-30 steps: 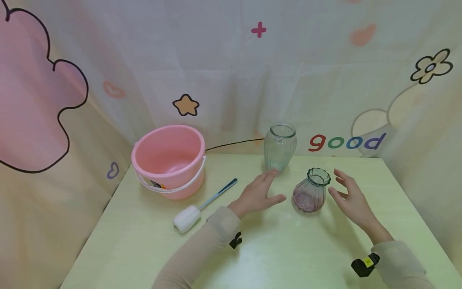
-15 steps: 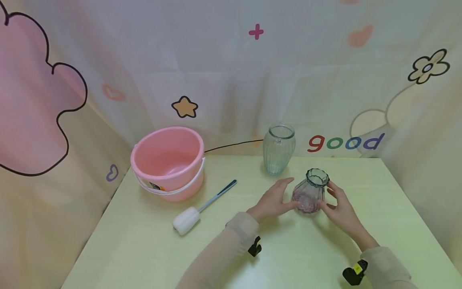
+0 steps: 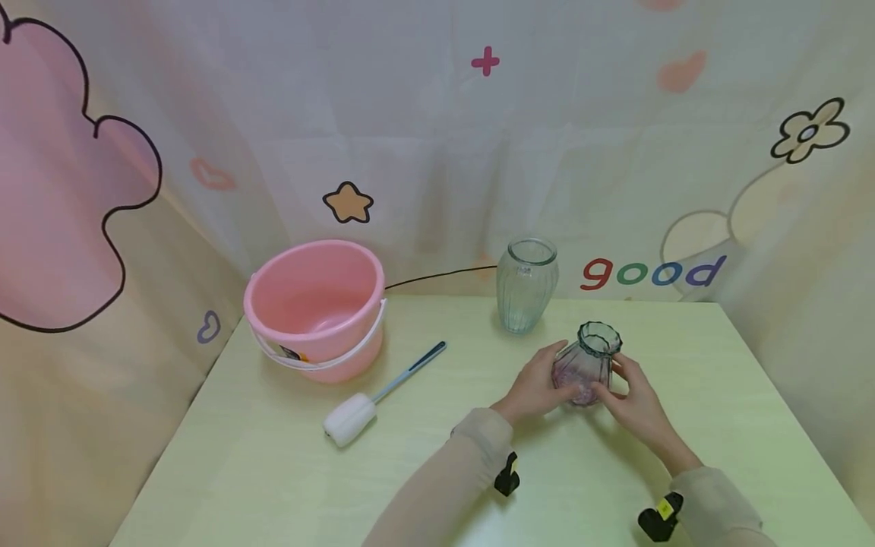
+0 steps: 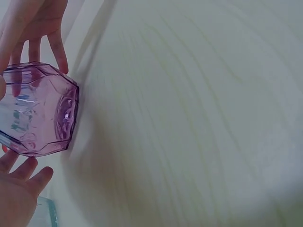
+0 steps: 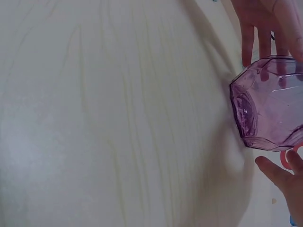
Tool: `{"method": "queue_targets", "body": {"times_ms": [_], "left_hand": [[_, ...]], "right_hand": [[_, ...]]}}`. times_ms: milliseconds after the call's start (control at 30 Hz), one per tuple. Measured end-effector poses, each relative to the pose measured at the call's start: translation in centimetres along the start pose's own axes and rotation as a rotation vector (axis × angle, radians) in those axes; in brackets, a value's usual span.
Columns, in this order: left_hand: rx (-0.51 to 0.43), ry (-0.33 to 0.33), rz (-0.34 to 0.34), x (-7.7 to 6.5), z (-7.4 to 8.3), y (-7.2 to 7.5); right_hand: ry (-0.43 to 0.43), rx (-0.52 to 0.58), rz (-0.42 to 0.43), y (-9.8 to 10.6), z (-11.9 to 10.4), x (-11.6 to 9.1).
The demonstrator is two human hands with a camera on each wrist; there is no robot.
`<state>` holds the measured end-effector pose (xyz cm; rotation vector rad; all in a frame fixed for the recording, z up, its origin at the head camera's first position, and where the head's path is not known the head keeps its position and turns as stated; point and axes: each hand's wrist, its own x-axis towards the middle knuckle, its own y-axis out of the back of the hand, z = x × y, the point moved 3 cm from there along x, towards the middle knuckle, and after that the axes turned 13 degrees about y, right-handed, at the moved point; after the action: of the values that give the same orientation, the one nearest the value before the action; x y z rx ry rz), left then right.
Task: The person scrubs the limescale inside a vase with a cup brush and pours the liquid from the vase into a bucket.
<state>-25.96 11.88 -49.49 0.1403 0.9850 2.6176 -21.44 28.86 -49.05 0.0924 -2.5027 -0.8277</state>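
Note:
A small faceted glass vase (image 3: 582,372), purple at its base and grey-green at its scalloped rim, stands between my two hands. In the head view, my left hand (image 3: 541,386) holds its left side, with the thumb across the front. On the other side, my right hand (image 3: 639,403) grips it, thumb low in front and fingers behind near the neck. The left wrist view shows the vase's purple base (image 4: 52,113) with fingers above and below it. From the right wrist, the base (image 5: 248,111) appears close to the tabletop; whether it touches is unclear.
A taller clear ribbed glass vase (image 3: 526,292) stands behind my left hand. To the left are a pink bucket (image 3: 342,357) with a white handle and a sponge bottle brush (image 3: 351,419) lying on the pale table (image 3: 260,479). A printed curtain (image 3: 424,114) hangs behind.
My left hand has moved right, from near the clear vase to the purple vase. My right hand has moved left onto the same vase. The vase has barely shifted.

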Motion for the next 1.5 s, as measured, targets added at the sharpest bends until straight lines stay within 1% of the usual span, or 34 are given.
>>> {"method": "queue_targets", "body": {"times_ms": [100, 333, 633, 900, 933, 1167, 1333, 1500], "left_hand": [[-0.026, -0.011, 0.009, 0.0, 0.1, -0.1], [-0.062, -0.008, 0.050, -0.2, 0.3, 0.0], [-0.062, -0.002, 0.056, -0.2, 0.3, -0.1], [-0.058, 0.002, 0.070, -0.7, 0.0, 0.3], [-0.057, -0.005, 0.077, -0.8, 0.0, 0.5], [-0.045, -0.019, 0.080, -1.8, -0.6, 2.2], [-0.055, -0.015, 0.078, -2.4, -1.4, 3.5], [-0.100, 0.008, 0.062, -3.5, -2.5, 4.8]], "right_hand": [[0.002, -0.008, 0.007, -0.3, 0.1, 0.0], [-0.054, -0.005, 0.006, -0.5, 0.6, -0.1], [-0.067, -0.023, 0.022, -0.6, 0.5, -0.2], [-0.066, -0.023, 0.035, -0.7, -0.3, -0.1], [-0.064, -0.023, 0.034, -0.8, -0.5, -0.1], [-0.004, -0.020, 0.060, -0.9, -6.0, 0.8], [-0.009, 0.002, 0.038, -1.9, -6.7, 1.2], [-0.032, 0.037, 0.009, -3.6, -5.2, 1.3]]}}
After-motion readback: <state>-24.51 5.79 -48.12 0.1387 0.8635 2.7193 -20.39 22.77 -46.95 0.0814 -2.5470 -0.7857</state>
